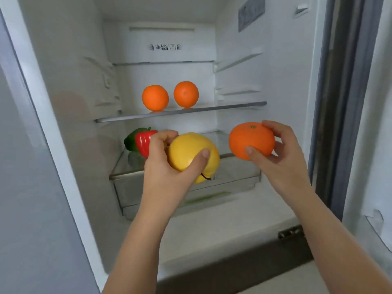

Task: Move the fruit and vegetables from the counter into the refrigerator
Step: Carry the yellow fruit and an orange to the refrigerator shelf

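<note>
you are standing at the open white plastic-lined refrigerator (70,77) with one piece in each hand. your left hand (163,166) is wrapping its fingers and thumb round a smooth, glossy yellow apple-shaped fruit (188,151), whose dark stem is pointing down toward you. your right hand (282,151) is gripping a squat, flattened orange tangerine (251,140), with its green stem end facing up, between thumb and curled fingers. both pieces are hanging in the air in front of the lower glass shelf (220,141), touching neither the shelf nor each other.

the job is looking well along. two round oranges (155,97) are sitting side by side, just apart, on the upper glass shelf (233,106). a shiny ribbed red bell pepper (143,143) and a green pepper (131,139) just behind it are lying at the left of the lower shelf. a green streak is showing through the clear drawer (148,198) below, too blurred to name. the counter is lying out of view, so you cannot tell what is waiting there.

everything is showing an even, waxy sheen, so these are probably rigid, light plastic imitations. the shelves are looking slick and flat, so the rounder pieces may be inclined to roll.
</note>
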Motion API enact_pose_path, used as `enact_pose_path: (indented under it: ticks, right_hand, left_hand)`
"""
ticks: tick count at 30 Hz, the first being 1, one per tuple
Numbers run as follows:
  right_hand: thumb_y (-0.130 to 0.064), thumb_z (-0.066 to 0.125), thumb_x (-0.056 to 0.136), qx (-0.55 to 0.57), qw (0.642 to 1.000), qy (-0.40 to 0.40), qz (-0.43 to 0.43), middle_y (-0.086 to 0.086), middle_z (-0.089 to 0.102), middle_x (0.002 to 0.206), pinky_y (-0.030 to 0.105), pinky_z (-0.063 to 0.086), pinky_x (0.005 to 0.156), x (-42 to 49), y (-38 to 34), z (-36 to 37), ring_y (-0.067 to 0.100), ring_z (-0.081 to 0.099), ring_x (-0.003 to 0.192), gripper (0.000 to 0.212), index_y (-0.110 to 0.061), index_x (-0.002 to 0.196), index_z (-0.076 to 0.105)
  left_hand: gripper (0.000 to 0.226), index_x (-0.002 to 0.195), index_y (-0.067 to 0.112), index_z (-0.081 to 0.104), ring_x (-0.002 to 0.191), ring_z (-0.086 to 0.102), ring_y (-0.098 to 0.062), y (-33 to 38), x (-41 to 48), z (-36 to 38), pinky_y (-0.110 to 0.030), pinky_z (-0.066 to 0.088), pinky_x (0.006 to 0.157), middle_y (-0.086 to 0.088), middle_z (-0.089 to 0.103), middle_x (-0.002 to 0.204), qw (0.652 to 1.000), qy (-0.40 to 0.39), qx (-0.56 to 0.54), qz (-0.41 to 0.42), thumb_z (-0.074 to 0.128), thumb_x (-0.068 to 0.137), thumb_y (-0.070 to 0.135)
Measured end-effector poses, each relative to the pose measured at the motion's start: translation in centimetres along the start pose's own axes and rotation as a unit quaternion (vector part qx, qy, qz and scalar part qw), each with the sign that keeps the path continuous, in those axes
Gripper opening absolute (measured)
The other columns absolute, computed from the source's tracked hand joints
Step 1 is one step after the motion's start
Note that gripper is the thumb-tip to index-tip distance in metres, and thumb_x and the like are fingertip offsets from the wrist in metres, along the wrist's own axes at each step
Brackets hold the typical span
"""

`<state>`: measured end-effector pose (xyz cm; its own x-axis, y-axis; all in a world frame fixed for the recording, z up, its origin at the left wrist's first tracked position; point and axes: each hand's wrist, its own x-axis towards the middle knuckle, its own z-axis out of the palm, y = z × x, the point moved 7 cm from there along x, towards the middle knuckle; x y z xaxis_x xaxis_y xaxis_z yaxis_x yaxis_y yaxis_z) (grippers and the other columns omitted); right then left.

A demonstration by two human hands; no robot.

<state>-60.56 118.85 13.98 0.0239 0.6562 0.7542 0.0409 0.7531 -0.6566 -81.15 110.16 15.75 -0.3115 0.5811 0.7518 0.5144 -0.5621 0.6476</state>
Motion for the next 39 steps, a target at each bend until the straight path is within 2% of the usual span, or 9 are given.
enact_pose_path:
  ticks: [6, 14, 17, 19, 23, 30, 33, 36, 39]
  right_hand:
    - [-0.017, 0.075, 0.074, 0.008, 0.999, -0.019, -0.045, -0.006, 0.041, 0.127, 0.012, 0.048, 0.079, 5.8, 1.4, 2.3, 0.015, 0.048, 0.113, 0.056, -0.045, 0.109, 0.042]
    - [-0.019, 0.074, 0.074, -0.027, 0.992, -0.039, -0.121, -0.013, 0.036, 0.120, 0.008, 0.042, 0.074, 13.6, 2.4, 5.2, 0.005, 0.045, 0.104, 0.058, -0.033, 0.119, 0.040]
    - [-0.020, 0.074, 0.075, -0.035, 0.986, -0.075, -0.147, -0.013, 0.036, 0.118, 0.004, 0.044, 0.070, 15.2, 2.7, 6.6, -0.005, 0.046, 0.101, 0.056, -0.039, 0.115, 0.040]
    - [-0.020, 0.074, 0.075, -0.038, 0.984, -0.087, -0.151, -0.012, 0.036, 0.118, 0.006, 0.044, 0.070, 16.1, 3.1, 7.2, -0.001, 0.047, 0.100, 0.055, -0.041, 0.112, 0.040]
    - [-0.026, 0.073, 0.076, -0.114, 0.976, -0.115, -0.147, -0.010, 0.036, 0.118, 0.019, 0.038, 0.077, 17.7, 3.9, 8.3, 0.009, 0.045, 0.099, 0.055, -0.027, 0.122, 0.043]
    - [-0.032, 0.067, 0.080, -0.200, 0.949, -0.207, -0.125, -0.001, 0.036, 0.127, 0.029, 0.042, 0.080, 19.7, 4.3, 10.0, 0.015, 0.045, 0.096, 0.054, -0.025, 0.126, 0.038]
    - [-0.031, 0.064, 0.083, -0.204, 0.943, -0.245, -0.098, 0.000, 0.034, 0.130, 0.028, 0.042, 0.080, 20.5, 4.8, 10.3, 0.016, 0.044, 0.099, 0.053, -0.024, 0.127, 0.035]
    - [-0.030, 0.061, 0.085, -0.193, 0.940, -0.274, -0.063, -0.001, 0.035, 0.126, 0.026, 0.041, 0.073, 21.1, 5.3, 10.5, 0.018, 0.046, 0.100, 0.052, -0.025, 0.128, 0.033]
    - [-0.031, 0.058, 0.087, -0.194, 0.939, -0.281, -0.042, -0.003, 0.034, 0.120, 0.027, 0.041, 0.074, 21.3, 5.7, 10.6, 0.019, 0.047, 0.099, 0.051, -0.025, 0.129, 0.030]
  left_hand:
    - [0.038, 0.090, 0.036, 0.045, 0.079, 0.051, 0.013, 0.6, 5.4, 0.6, -0.003, 0.039, 0.061, 0.017, 0.053, 0.092, 0.998, 0.013, 0.036, 0.045, 0.067, 0.060, 0.045]
    - [0.053, 0.100, 0.027, 0.047, 0.079, 0.049, 0.015, 1.2, 12.4, 0.2, -0.002, 0.038, 0.060, 0.020, 0.051, 0.092, 0.987, 0.051, 0.124, 0.090, 0.077, 0.060, 0.047]
    - [0.045, 0.100, 0.026, 0.047, 0.079, 0.049, 0.011, 0.7, 14.4, 0.6, -0.002, 0.037, 0.060, 0.021, 0.049, 0.091, 0.984, 0.058, 0.143, 0.092, 0.077, 0.067, 0.035]
    - [0.044, 0.100, 0.026, 0.046, 0.081, 0.050, 0.004, 0.2, 15.6, 0.7, -0.004, 0.038, 0.061, 0.021, 0.049, 0.090, 0.982, 0.061, 0.155, 0.087, 0.076, 0.068, 0.034]
    - [0.045, 0.103, 0.022, 0.047, 0.084, 0.050, -0.010, -1.0, 18.0, 1.2, -0.004, 0.036, 0.061, 0.011, 0.052, 0.093, 0.982, 0.050, 0.168, 0.072, 0.075, 0.070, 0.035]
    - [0.048, 0.102, 0.023, 0.045, 0.085, 0.050, -0.012, -1.4, 20.3, 3.5, -0.003, 0.039, 0.062, 0.005, 0.052, 0.098, 0.969, -0.012, 0.228, 0.098, 0.077, 0.068, 0.034]
    - [0.048, 0.103, 0.021, 0.046, 0.088, 0.051, -0.015, -2.5, 20.8, 4.1, -0.007, 0.040, 0.063, 0.003, 0.053, 0.100, 0.966, -0.031, 0.243, 0.084, 0.077, 0.069, 0.034]
    - [0.051, 0.108, 0.015, 0.049, 0.091, 0.053, -0.019, -3.5, 21.1, 4.6, -0.025, 0.044, 0.074, 0.000, 0.054, 0.101, 0.961, -0.041, 0.265, 0.071, 0.076, 0.070, 0.035]
    - [0.051, 0.109, 0.016, 0.048, 0.089, 0.052, -0.018, -3.9, 21.4, 4.7, -0.018, 0.042, 0.068, 0.001, 0.053, 0.100, 0.962, -0.043, 0.261, 0.061, 0.076, 0.071, 0.035]
